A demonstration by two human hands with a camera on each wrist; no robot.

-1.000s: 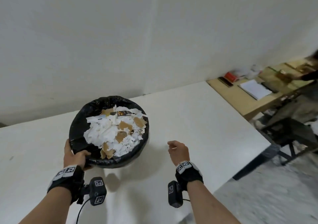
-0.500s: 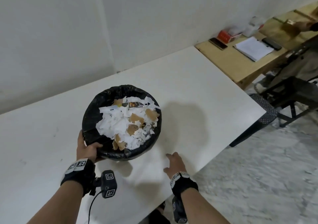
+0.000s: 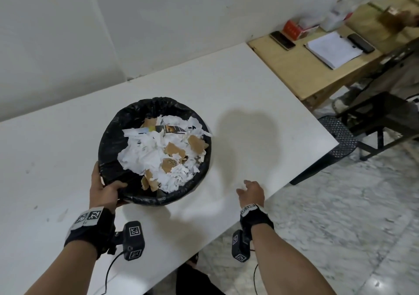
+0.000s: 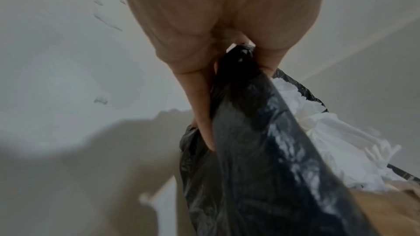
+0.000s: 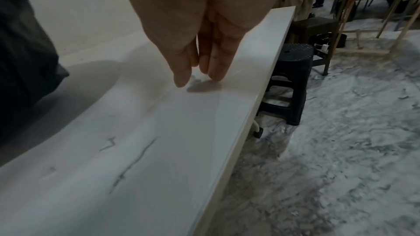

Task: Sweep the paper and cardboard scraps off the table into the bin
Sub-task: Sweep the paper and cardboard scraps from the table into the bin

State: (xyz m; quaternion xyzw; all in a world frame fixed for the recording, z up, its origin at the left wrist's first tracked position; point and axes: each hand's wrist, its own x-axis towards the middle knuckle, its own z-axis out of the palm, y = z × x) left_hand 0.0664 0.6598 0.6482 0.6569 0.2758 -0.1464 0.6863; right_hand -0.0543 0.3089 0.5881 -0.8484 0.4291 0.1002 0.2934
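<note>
A round bin (image 3: 127,122) lined with a black bag is held above the white table (image 3: 260,104). White paper scraps (image 3: 145,152) and brown cardboard scraps (image 3: 196,144) fill it. My left hand (image 3: 103,188) grips its near rim, thumb inside, fingers under the bag (image 4: 261,132). My right hand (image 3: 250,190) hovers over the table near its front edge, to the right of the bin. Its fingers (image 5: 218,67) hang straight, tips touching the tabletop (image 5: 136,150), and hold nothing.
A wooden desk (image 3: 301,68) adjoins the table at the right, with a notepad (image 3: 333,49), phones and a red box on it. A black stool (image 3: 340,136) stands by the table's right corner on the marble floor (image 3: 328,226). Another person's hand shows at far upper right.
The bin has come a little nearer and rightward with my left hand still on its rim. My right hand drew back toward the table's front edge and its fingers straightened. The head view tipped down.
</note>
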